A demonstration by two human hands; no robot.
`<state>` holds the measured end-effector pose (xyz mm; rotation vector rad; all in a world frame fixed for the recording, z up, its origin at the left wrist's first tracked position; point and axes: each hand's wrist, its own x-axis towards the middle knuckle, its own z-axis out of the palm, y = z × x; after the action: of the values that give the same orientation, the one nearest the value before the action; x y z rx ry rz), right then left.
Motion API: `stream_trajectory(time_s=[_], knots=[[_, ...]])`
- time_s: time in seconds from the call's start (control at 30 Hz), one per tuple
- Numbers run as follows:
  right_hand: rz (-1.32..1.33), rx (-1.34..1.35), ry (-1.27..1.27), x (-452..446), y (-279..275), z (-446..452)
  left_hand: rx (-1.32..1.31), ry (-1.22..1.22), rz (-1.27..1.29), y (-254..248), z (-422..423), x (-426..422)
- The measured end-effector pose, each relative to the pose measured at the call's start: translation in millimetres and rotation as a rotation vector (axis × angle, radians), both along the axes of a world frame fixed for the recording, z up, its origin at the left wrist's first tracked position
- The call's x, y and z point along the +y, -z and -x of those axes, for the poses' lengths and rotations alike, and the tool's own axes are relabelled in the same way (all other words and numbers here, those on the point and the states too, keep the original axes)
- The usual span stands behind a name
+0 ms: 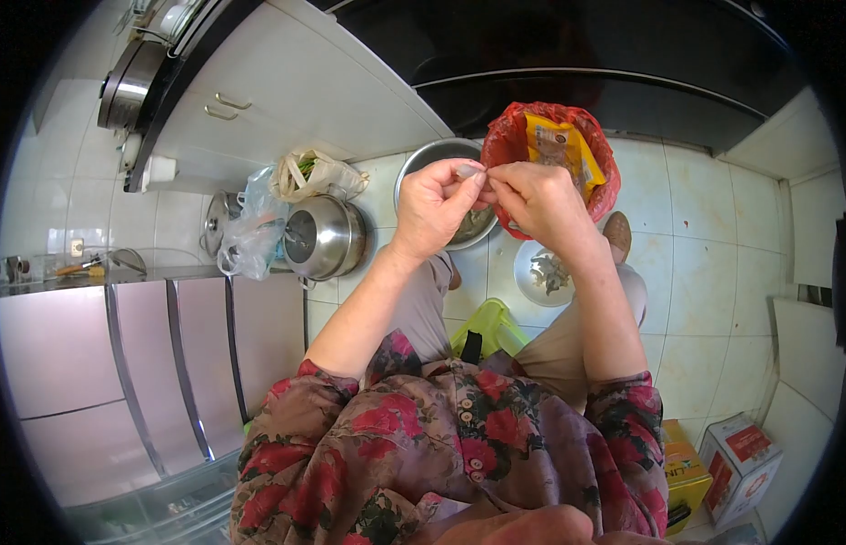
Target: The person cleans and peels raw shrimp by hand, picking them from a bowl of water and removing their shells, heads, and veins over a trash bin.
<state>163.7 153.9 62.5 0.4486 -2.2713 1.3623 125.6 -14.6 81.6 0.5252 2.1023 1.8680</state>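
My left hand (435, 205) is closed, pinching a small greyish shrimp-like piece (467, 171) between thumb and fingers. Close against it, my right hand (539, 195) pinches at the same piece; the fingers hide most of it. Below my hands stands a metal basin (407, 168) with greyish contents, partly covered by my left hand. A red plastic bag (607, 150) lines an open container behind my right hand, with a yellow packet (543, 136) inside. Under my right forearm, a white bowl (523, 286) holds several grey shrimp-like pieces (550, 272).
On the tiled floor to the left are a steel pot (323, 238), a clear plastic bag (252, 232) and a pale bag with greens (318, 177). A green plastic stool (489, 325) shows between my legs. Boxes (736, 463) stand at the lower right. Cabinets (287, 82) border the floor.
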Motion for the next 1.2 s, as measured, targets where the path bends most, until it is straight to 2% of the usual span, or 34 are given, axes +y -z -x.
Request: stream_trajectory(time_s=[0.2,0.27,0.33,0.47,0.67,0.73,0.77,0.8,0.83,0.87,1.0,1.07,1.2], knots=[[0.068,-0.009,0.011,0.7,1.8,1.3,0.019,0.006,0.026,0.2,-1.2,1.0],[0.177,-0.066,0.02,-0.4,-0.2,-0.2,0.011,0.001,0.005,-2.2,-1.0,2.9],[0.174,-0.056,0.019,0.1,-1.1,-0.9,-0.016,0.006,-0.091,-3.5,0.5,4.9],[0.131,-0.045,-0.014,3.7,-2.2,-1.8,-0.001,-0.004,-0.076,-1.0,-1.1,4.8],[0.099,-0.135,-0.052,6.9,-3.5,-0.5,0.026,-0.001,0.017,4.2,-2.7,1.6],[0.102,-0.168,-0.057,7.4,-2.4,0.2,0.133,0.034,0.181,5.2,-0.6,-2.1],[0.105,-0.2,-0.062,7.1,-1.9,0.4,0.132,0.034,0.181,5.5,0.0,-1.6],[0.104,-0.2,-0.064,5.0,1.6,0.5,0.05,0.016,0.059,1.7,-0.2,1.8],[0.285,-0.252,-0.073,1.3,7.1,1.2,-0.03,-0.004,-0.064,-2.0,0.3,3.9],[0.468,-0.304,-0.081,-1.0,9.9,1.8,-0.028,-0.007,-0.065,-5.0,1.9,4.6],[0.535,-0.403,-0.107,5.2,5.4,2.1,0.017,-0.044,-0.136,-6.3,4.4,5.0],[0.702,-0.344,-0.18,5.5,10.9,4.7,0.046,-0.072,-0.139,-2.9,4.0,3.9],[0.676,-0.297,-0.177,-0.7,12.6,4.9,0.116,-0.1,-0.129,1.9,1.7,1.5]])
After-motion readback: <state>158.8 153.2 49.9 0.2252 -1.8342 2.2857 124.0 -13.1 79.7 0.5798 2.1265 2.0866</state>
